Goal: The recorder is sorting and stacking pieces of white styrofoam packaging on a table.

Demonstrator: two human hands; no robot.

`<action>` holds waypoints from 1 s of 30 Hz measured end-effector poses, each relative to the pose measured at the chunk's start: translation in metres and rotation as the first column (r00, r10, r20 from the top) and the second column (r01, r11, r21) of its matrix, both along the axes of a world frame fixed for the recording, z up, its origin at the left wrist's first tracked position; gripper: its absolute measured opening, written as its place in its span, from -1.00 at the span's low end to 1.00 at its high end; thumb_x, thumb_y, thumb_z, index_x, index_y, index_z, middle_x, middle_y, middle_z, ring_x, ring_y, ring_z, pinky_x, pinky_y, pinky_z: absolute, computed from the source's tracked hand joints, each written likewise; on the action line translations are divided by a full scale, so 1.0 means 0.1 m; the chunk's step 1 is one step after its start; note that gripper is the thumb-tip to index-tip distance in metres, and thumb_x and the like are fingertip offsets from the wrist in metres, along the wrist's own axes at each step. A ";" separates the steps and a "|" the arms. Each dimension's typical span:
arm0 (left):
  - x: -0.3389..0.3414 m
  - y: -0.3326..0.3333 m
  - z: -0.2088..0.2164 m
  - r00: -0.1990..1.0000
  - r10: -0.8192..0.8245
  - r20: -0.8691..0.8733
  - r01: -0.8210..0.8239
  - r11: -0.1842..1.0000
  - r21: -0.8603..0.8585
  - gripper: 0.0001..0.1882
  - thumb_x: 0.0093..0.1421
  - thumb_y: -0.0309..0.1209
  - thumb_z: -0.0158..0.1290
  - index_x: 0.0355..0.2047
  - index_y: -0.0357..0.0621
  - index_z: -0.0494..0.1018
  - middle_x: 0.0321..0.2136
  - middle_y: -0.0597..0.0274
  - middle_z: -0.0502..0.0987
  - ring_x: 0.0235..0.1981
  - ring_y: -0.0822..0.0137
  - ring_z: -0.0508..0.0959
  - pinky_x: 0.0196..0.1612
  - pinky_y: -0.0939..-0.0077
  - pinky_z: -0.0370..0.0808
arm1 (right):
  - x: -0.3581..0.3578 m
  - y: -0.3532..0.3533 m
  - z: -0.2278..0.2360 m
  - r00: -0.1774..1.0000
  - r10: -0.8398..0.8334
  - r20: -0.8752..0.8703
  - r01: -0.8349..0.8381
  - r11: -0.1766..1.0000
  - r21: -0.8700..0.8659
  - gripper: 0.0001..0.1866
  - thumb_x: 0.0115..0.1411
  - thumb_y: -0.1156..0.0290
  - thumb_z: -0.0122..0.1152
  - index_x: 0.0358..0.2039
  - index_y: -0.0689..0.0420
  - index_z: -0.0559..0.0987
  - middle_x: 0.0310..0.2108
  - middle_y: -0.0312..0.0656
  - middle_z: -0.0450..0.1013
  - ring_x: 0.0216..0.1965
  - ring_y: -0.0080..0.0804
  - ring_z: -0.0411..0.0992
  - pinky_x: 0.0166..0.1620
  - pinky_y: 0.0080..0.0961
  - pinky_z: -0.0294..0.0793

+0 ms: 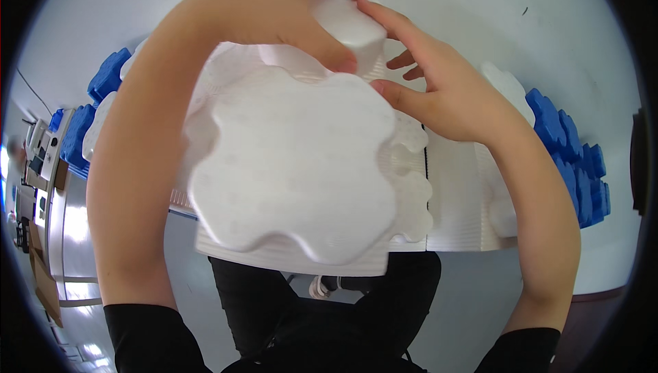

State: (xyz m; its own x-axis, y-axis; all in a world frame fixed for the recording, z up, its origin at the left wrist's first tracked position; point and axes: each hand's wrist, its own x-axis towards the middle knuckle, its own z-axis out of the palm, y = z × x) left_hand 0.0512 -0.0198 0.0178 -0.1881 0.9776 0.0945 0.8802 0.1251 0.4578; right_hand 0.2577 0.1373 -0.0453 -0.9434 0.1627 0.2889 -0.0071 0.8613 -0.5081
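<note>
My left hand (274,9) reaches across the top of the view and grips a small white block (351,25) with a wavy outline, its thumb on the near side and its fingers over the far edge. On the block's right side, my right hand (445,88) curls in. Its index fingertip rests on the upper edge, and its thumb is near the lower corner. Closer to me, a large white wavy-edged piece (295,167) tops a stack, with its flat, smooth face up. Part of the block's underside is hidden.
Ribbed white pieces (411,201) lie beneath and right of the stack. Blue wavy-edged pieces stand in groups at the left (108,75) and right (552,123), beside more white ones. A white table (473,3) spreads behind. Benches with equipment (48,153) are at far left.
</note>
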 end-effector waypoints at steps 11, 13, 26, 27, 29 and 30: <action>-0.07 0.01 -0.22 0.991 0.049 -0.122 -0.040 0.996 0.076 -0.05 -0.02 -0.23 0.49 0.45 0.16 0.48 0.40 0.10 0.45 0.37 0.06 0.47 0.37 0.14 0.50 | 0.10 0.10 0.03 0.974 -0.216 0.074 0.215 0.976 0.017 -0.20 0.39 0.10 0.37 0.52 0.10 0.32 0.24 0.12 0.51 0.12 -0.04 0.58 0.16 -0.20 0.60; 0.01 0.05 -0.24 0.977 0.122 -0.175 -0.121 0.993 0.015 0.01 0.03 -0.11 0.46 0.52 0.16 0.35 0.45 0.09 0.36 0.27 0.08 0.54 0.15 0.20 0.65 | 0.10 0.11 0.05 0.966 -0.213 0.146 0.212 0.977 0.019 -0.28 0.39 0.12 0.37 0.45 0.14 0.40 0.15 0.06 0.56 0.03 -0.10 0.61 0.07 -0.24 0.62; -0.07 0.20 -0.39 0.979 0.089 -0.184 -0.091 0.996 0.002 0.03 0.12 0.01 0.39 0.58 0.20 0.25 0.52 0.10 0.28 0.18 0.18 0.56 -0.24 0.41 0.64 | 0.08 0.14 0.09 0.951 -0.179 0.253 0.181 0.983 0.014 -0.56 0.38 0.15 0.38 0.09 0.22 0.65 -0.26 -0.10 0.64 -0.26 -0.25 0.60 -0.16 -0.28 0.60; -0.02 0.19 -0.39 0.970 0.084 -0.228 -0.083 0.996 0.016 0.03 0.12 0.02 0.38 0.59 0.20 0.25 0.52 0.08 0.29 0.22 0.16 0.53 -0.20 0.37 0.65 | 0.10 0.15 0.09 0.951 -0.174 0.255 0.179 0.984 0.007 -0.59 0.38 0.15 0.38 0.05 0.22 0.66 -0.27 -0.11 0.64 -0.28 -0.26 0.59 -0.17 -0.28 0.59; 0.01 0.16 -0.49 0.959 0.078 -0.273 -0.072 0.997 0.031 0.03 0.13 0.02 0.38 0.59 0.20 0.25 0.52 0.06 0.29 0.26 0.15 0.51 -0.15 0.33 0.66 | 0.11 0.16 0.09 0.951 -0.172 0.257 0.178 0.984 0.000 -0.61 0.38 0.15 0.38 0.01 0.22 0.68 -0.29 -0.12 0.64 -0.30 -0.27 0.58 -0.19 -0.28 0.58; -0.03 0.14 -0.65 0.854 0.088 -0.513 -0.012 0.989 0.150 0.03 0.13 0.03 0.37 0.59 0.20 0.24 0.52 0.04 0.28 0.26 0.16 0.51 -0.18 0.33 0.66 | 0.09 0.15 0.09 0.952 -0.158 0.261 0.166 0.986 -0.009 -0.63 0.38 0.15 0.38 -0.02 0.21 0.69 -0.30 -0.13 0.63 -0.31 -0.28 0.58 -0.20 -0.29 0.57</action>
